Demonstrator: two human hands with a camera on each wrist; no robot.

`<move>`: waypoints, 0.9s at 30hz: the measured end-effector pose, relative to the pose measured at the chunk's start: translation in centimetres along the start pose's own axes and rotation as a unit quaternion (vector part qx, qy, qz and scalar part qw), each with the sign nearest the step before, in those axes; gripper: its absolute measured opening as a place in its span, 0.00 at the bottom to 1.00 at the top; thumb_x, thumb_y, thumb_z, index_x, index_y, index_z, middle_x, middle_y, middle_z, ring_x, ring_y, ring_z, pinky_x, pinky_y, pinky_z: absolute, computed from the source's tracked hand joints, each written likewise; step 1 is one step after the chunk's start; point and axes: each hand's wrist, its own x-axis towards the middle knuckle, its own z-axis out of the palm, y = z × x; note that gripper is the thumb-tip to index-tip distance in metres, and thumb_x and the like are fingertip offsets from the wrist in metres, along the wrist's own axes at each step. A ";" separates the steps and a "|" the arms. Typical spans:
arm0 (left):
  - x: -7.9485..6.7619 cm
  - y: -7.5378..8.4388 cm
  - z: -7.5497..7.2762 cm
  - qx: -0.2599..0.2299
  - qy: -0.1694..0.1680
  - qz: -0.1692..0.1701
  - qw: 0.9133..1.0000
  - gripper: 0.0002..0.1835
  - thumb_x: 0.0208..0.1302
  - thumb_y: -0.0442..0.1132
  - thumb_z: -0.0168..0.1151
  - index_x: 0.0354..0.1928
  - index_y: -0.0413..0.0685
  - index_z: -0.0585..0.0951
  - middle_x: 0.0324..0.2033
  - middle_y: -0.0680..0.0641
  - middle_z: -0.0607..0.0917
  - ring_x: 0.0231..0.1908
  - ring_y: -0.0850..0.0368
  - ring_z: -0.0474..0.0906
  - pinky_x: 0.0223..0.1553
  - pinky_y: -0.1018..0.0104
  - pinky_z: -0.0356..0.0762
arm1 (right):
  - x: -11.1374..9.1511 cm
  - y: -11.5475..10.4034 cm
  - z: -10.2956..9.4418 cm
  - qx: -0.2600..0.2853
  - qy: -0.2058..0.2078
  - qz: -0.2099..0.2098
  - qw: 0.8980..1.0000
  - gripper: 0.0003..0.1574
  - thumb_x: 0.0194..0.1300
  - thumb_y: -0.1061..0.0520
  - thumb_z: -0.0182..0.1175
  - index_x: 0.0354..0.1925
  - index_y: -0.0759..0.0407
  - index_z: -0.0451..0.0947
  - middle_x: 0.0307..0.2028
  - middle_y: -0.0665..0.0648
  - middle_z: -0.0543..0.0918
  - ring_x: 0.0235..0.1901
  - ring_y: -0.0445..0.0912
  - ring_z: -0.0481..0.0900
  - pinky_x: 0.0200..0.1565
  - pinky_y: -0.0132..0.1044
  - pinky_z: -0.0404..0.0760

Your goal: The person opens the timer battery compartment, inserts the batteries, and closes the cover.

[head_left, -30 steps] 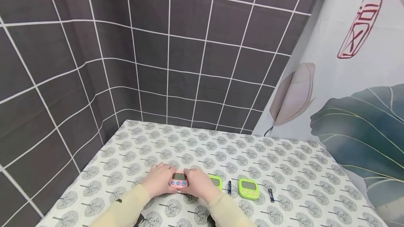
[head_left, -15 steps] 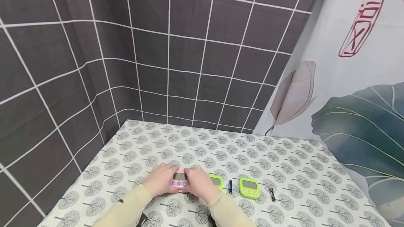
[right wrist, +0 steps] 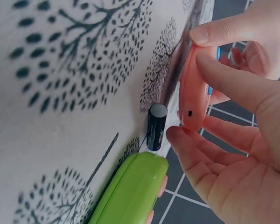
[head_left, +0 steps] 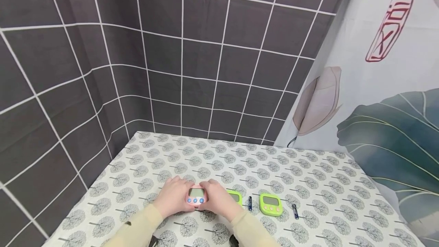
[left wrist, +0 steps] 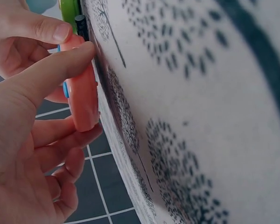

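A pink digital timer point(head_left: 196, 195) with a grey screen and three blue buttons is held between both hands close over the patterned tabletop. My left hand point(head_left: 174, 197) grips its left side, thumb at the near edge and fingertips at the far one. On the other side my right hand point(head_left: 217, 199) holds it the same way. Seen edge-on in the right wrist view, the pink timer point(right wrist: 196, 88) shows a small dark slot in its side. A dark battery point(right wrist: 157, 126) lies between it and a green timer point(right wrist: 130, 191); the head view hides that battery behind my right hand.
Right of my hands, a green timer point(head_left: 234, 196) is partly covered by the right hand. Beyond it lie a battery point(head_left: 249, 203), another green timer point(head_left: 271, 205) and a further battery point(head_left: 295, 211). A dark grid-patterned curtain point(head_left: 205, 68) borders the table's back and left.
The pink timer has tilted a little in both hands, and its screen looks lighter than before. Both hands keep their hold; the green timers and batteries lie where they were.
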 end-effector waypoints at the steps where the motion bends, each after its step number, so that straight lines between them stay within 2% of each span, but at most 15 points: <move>1: 0.0 0.1 -0.1 -0.001 0.003 0.001 1.000 0.39 0.31 0.56 0.77 0.48 0.43 0.81 0.40 0.48 0.85 0.36 0.55 0.71 0.42 0.57 0.67 | -0.1 0.1 -0.1 0.010 0.000 0.003 1.000 0.40 0.39 0.53 0.77 0.52 0.64 0.76 0.36 0.52 0.78 0.32 0.38 0.73 0.38 0.30 0.76; 4: 0.0 0.2 -0.2 0.003 0.010 0.005 1.000 0.39 0.31 0.56 0.77 0.49 0.44 0.80 0.41 0.48 0.84 0.38 0.55 0.72 0.43 0.56 0.68 | -0.2 0.6 -0.4 0.050 0.005 0.008 0.999 0.38 0.44 0.51 0.75 0.53 0.64 0.75 0.36 0.52 0.79 0.33 0.39 0.74 0.38 0.31 0.76; 8: -0.1 0.5 -0.3 0.010 0.025 0.018 0.999 0.39 0.32 0.57 0.76 0.50 0.47 0.79 0.42 0.50 0.83 0.39 0.55 0.72 0.44 0.56 0.66 | -0.2 1.4 -0.8 0.109 0.023 0.014 0.994 0.30 0.52 0.48 0.71 0.49 0.63 0.77 0.31 0.49 0.78 0.29 0.37 0.73 0.32 0.29 0.74; 13: -0.5 1.1 -0.3 0.017 0.055 0.031 0.998 0.39 0.35 0.57 0.75 0.53 0.50 0.77 0.47 0.51 0.82 0.47 0.54 0.74 0.45 0.58 0.65 | -0.5 2.1 -1.7 0.150 0.060 0.035 0.986 0.24 0.55 0.49 0.68 0.44 0.64 0.80 0.26 0.47 0.79 0.25 0.35 0.72 0.29 0.28 0.73; 18: -0.8 1.9 -0.8 0.038 0.087 0.048 0.994 0.40 0.38 0.58 0.74 0.56 0.51 0.75 0.49 0.52 0.81 0.50 0.54 0.73 0.48 0.58 0.66 | -1.1 2.5 -2.7 0.180 0.041 0.044 0.982 0.22 0.56 0.48 0.67 0.42 0.64 0.82 0.25 0.47 0.80 0.23 0.37 0.72 0.26 0.29 0.74; 23: -0.7 2.8 -1.1 0.062 0.127 0.072 0.987 0.39 0.39 0.59 0.73 0.55 0.50 0.76 0.49 0.52 0.81 0.47 0.56 0.73 0.46 0.61 0.66 | -1.6 2.8 -3.1 0.217 0.023 0.043 0.975 0.19 0.57 0.50 0.67 0.38 0.66 0.82 0.23 0.49 0.80 0.18 0.39 0.74 0.21 0.31 0.77; 27: -0.8 3.2 -0.9 0.074 0.142 0.072 0.984 0.39 0.39 0.61 0.72 0.55 0.52 0.76 0.48 0.53 0.81 0.46 0.58 0.72 0.44 0.63 0.65 | -2.0 2.7 -3.5 0.251 0.019 0.050 0.967 0.20 0.57 0.51 0.67 0.37 0.68 0.81 0.22 0.51 0.80 0.14 0.41 0.73 0.17 0.35 0.78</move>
